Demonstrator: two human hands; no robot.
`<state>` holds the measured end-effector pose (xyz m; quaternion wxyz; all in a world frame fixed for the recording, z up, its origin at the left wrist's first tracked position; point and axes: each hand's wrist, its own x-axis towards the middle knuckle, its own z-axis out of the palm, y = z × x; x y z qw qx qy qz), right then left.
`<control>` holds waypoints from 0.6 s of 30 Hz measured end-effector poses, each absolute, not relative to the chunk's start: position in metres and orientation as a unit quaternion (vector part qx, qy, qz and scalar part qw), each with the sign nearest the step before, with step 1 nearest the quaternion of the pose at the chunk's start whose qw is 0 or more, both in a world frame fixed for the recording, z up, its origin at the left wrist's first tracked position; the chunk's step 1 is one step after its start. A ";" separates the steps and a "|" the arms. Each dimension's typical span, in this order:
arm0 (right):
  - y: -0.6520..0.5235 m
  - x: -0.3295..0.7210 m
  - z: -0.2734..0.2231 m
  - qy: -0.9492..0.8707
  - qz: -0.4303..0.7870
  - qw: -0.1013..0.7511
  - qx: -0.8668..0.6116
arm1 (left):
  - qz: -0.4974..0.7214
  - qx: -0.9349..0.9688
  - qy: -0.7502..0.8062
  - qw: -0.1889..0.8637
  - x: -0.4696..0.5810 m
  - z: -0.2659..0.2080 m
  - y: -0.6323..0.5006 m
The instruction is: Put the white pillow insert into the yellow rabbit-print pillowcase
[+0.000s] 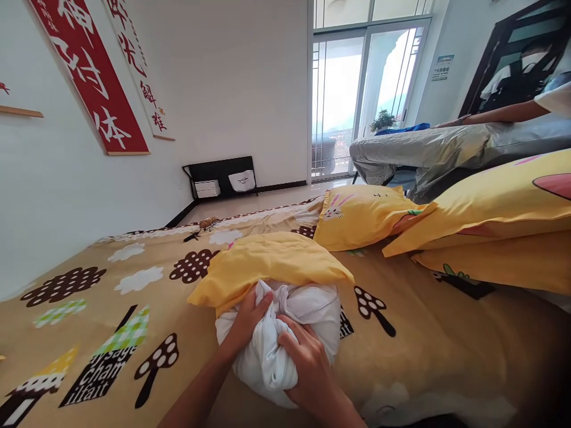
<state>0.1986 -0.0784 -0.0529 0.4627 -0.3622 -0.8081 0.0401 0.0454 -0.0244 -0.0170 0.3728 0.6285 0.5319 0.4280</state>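
Hands (307, 352) on white pillow (273, 351) partly in yellow pillowcase (276, 257)

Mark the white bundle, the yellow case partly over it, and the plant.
White bundle (269, 351), head view: bunched middle.
Yellow case (276, 255), head view: middle of its top.
Plant (383, 120), head view: green leaves.

A bunched white fabric pillow (274, 356) lies on the tan printed bedsheet (178, 315), its far end covered by a rumpled yellow cloth pillowcase (276, 258).

Bundle (273, 356) between left hand (250, 314) and right hand (310, 355): white
Pillowcase (272, 255) beyond hands: yellow
Sheet (191, 333) beneath hands: tan; brown-and-white dots, green checks, white clouds
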 end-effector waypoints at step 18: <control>-0.063 0.210 -0.053 -0.776 0.165 0.451 -0.409 | 0.323 0.735 0.509 -0.310 -0.012 -0.027 0.015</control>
